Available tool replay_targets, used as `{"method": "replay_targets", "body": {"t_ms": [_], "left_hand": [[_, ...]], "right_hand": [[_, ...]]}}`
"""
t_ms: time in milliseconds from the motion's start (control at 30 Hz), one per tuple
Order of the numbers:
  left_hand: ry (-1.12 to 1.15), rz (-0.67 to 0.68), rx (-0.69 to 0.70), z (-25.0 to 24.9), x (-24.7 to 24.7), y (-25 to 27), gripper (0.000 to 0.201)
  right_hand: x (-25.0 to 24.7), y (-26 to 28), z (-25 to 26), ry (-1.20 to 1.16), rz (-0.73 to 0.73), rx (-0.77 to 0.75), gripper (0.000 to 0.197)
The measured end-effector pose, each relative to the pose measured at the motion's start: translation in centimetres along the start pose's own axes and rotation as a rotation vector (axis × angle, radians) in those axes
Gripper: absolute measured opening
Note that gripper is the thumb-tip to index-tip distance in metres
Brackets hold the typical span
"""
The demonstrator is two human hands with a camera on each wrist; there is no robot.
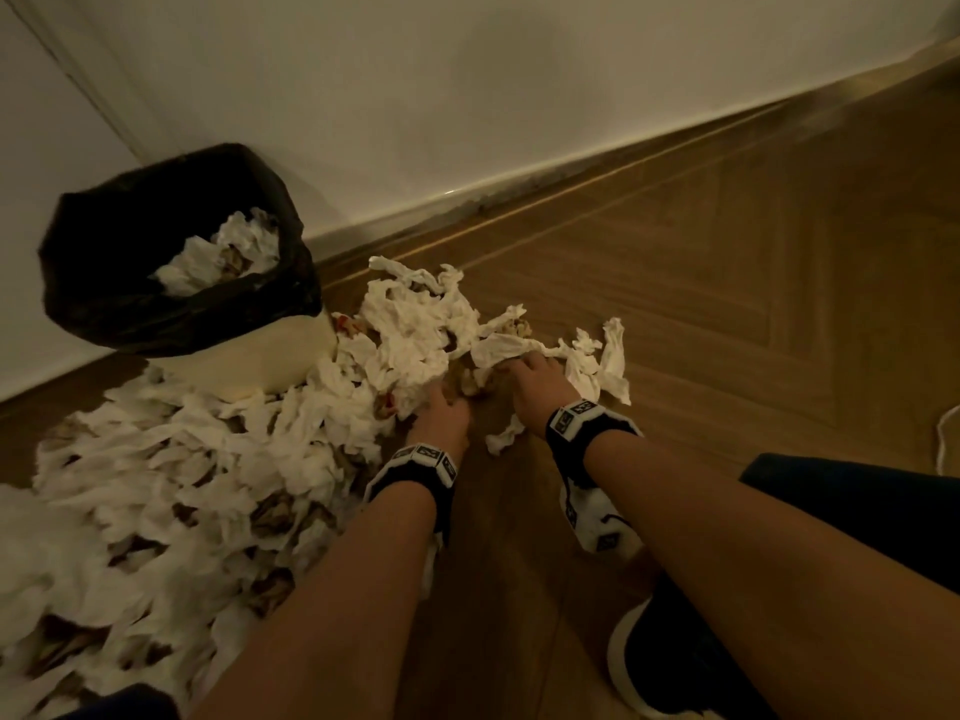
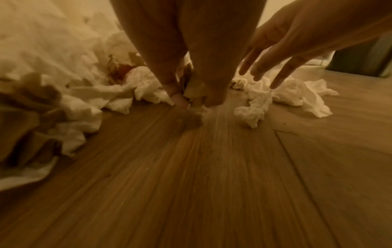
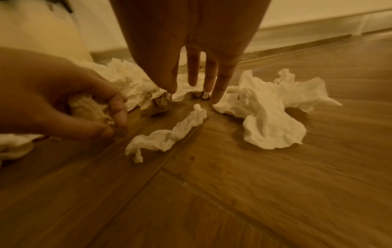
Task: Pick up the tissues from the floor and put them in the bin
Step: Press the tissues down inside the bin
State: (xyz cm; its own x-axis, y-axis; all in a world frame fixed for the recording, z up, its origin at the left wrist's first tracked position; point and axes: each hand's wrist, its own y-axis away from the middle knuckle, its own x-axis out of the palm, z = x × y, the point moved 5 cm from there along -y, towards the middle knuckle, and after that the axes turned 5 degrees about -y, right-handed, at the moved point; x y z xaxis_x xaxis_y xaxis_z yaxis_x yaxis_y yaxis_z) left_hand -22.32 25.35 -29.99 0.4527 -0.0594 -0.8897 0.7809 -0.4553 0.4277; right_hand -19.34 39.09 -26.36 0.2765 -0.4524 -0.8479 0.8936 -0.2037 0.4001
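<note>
My left hand [image 3: 63,104] is curled round a wad of crumpled tissues [image 1: 208,459] at the near edge of the heap, bunching several at once to save trips. My right hand [image 1: 530,387] reaches down with fingers [image 3: 220,87] straight and spread, tips at the floor [image 1: 727,304] among loose tissues, holding nothing yet. The bin [image 1: 171,252] stands in the wall corner, black liner folded over its rim, already part filled, I think.
</note>
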Motion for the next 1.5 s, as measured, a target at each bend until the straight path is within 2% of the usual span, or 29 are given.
{"method": "replay_targets", "body": {"t_ms": [100,200,300,467,533,600,700,767,833,900,967,1033,1133,1267,1367,1433,1467,1500], "left_hand": [[0.089,-0.015,0.044,0.6,0.0,0.6,0.018],[0.154,-0.023,0.052,1.1,-0.5,0.8,0.023],[0.14,0.016,0.02,1.9,-0.8,1.5,0.021],[0.1,-0.029,-0.005,3.3,-1.3,2.8,0.026],[0.127,-0.058,-0.008,4.0,-1.4,3.1,0.028],[0.201,-0.064,-0.015,4.7,-1.6,3.5,0.028],[0.416,0.017,-0.093,5.6,-1.3,3.8,0.031],[0.46,-0.034,-0.148,5.7,-1.9,3.1,0.028],[0.416,-0.146,-0.11,5.1,-3.8,4.0,0.027],[0.403,-0.164,-0.104,4.9,-4.0,3.8,0.046],[0.406,-0.191,-0.173,5.2,-4.0,4.1,0.064],[0.396,-0.224,-0.231,5.5,-4.8,5.2,0.067],[0.381,-0.282,-0.277,5.7,-6.6,6.7,0.065],[0.459,-0.358,-0.287,6.6,-8.8,8.5,0.062],[0.552,-0.507,-0.255,8.4,-11.6,10.1,0.057],[0.682,-0.55,-0.214,9.8,-13.6,10.8,0.04],[0.776,-0.528,-0.208,10.5,-14.5,11.1,0.03],[0.831,-0.479,-0.208,11.2,-15.4,11.2,0.028]], "right_hand": [[0.9,-0.2,1.5,0.101,0.032,-0.096,0.049],[1.8,-0.3,2.9,0.185,0.084,-0.173,0.056],[2.4,-0.5,4.0,0.166,0.127,-0.195,0.053],[3.4,-0.7,4.8,0.139,0.188,-0.104,0.039],[4.0,-0.5,4.8,0.142,0.229,-0.074,0.04],[4.4,-0.2,4.9,0.152,0.275,-0.04,0.041],[4.2,0.5,5.6,0.17,0.294,0.013,0.036],[3.6,0.3,5.8,0.157,0.287,0.042,0.034],[1.8,2.1,6.4,0.142,0.225,0.028,0.036],[1.2,2.1,6.5,0.083,0.184,0.026,0.032],[1.1,2.3,6.6,0.07,0.173,0.011,0.031],[0.3,3.2,6.9,0.031,0.113,-0.013,0.031],[-1.5,4.1,7.5,-0.003,-0.023,0.002,0.048],[-4.0,5.2,9.9,0.04,-0.081,-0.037,0.048],[-6.1,5.5,12.3,-0.043,-0.13,-0.034,0.056],[-7.6,5.7,14.4,-0.061,-0.174,-0.07,0.06],[-8.3,5.6,15.4,-0.079,-0.194,-0.102,0.059],[-9.0,5.6,16.4,-0.111,-0.204,-0.126,0.052]]}}
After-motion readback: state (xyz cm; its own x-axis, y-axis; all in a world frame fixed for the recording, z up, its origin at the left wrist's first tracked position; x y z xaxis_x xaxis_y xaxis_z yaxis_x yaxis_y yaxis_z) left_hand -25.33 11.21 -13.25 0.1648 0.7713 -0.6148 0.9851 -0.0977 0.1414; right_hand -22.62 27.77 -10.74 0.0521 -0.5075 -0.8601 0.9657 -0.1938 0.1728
